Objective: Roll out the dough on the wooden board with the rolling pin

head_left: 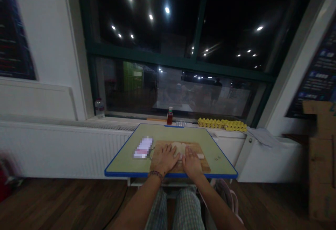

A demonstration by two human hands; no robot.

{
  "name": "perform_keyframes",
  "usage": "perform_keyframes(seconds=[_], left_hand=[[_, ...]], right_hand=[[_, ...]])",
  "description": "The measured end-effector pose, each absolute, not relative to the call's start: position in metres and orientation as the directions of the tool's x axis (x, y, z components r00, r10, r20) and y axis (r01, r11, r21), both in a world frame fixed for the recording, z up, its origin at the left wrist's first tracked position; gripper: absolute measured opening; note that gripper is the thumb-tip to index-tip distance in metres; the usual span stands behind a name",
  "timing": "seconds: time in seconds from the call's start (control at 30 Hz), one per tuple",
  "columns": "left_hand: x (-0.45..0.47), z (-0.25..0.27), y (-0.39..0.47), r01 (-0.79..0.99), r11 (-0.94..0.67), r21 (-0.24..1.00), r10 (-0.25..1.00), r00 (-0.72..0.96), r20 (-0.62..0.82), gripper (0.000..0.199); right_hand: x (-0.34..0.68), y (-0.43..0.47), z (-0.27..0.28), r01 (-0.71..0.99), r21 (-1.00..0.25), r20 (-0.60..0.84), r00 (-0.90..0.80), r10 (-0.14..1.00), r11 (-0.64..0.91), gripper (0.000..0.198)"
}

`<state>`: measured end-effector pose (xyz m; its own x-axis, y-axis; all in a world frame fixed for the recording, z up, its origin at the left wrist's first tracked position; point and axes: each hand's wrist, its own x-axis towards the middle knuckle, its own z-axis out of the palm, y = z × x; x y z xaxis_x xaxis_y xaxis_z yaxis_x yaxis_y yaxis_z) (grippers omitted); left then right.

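Left hand (168,158), right hand (192,160) atop pale rod (200,156), phone (143,147) beside board (206,167)

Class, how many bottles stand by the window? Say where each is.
2: a clear bottle at the left end, and a bottle of reddish liquid just beyond the table.

Flat piece (180,147) under our hands (168,157): pale cream.
Board (206,167): we see warm tan-brown.
Worktop (122,162): plain yellow-green, rimmed in bright blue.
Our trousers (187,205): fine checks, bluish-green and whitish.
Egg trays (222,124), far right: solid yellow.
Small bottle (170,116), far middle: we find reddish-brown contents, white cap.
Window frame (170,57), far: dark green.
Radiator (65,149), left: white, ribbed with vertical lines.
Floor (78,202), near: brown wood-plank pattern.
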<state>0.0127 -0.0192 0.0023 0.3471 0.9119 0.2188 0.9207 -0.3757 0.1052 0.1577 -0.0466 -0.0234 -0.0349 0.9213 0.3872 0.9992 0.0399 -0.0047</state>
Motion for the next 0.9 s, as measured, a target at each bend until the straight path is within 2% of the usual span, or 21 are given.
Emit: perform_keyframes(seconds=[0.17,0.37,0.67,0.9], left_hand=[[0.016,-0.001,-0.007,0.942,-0.317,0.111,0.932,0.288,0.219,0.053],[0.019,-0.002,0.003,0.949,-0.301,0.093,0.924,0.266,0.275,0.048],[0.018,0.004,0.013,0.947,-0.308,0.095,0.910,0.264,0.321,0.048],[0.018,0.015,0.016,0.955,-0.281,0.095,0.924,0.242,0.297,0.047]], right_hand=[[0.159,-0.029,-0.015,0.997,-0.026,0.319,-0.058,0.946,0.070,0.053],[0.156,-0.005,-0.012,0.999,-0.050,0.269,-0.008,0.963,0.022,0.054],[0.150,0.008,-0.004,0.998,-0.055,0.245,0.009,0.969,0.005,0.049],[0.148,0.015,0.002,0.998,-0.052,0.252,-0.030,0.967,0.044,0.043]])
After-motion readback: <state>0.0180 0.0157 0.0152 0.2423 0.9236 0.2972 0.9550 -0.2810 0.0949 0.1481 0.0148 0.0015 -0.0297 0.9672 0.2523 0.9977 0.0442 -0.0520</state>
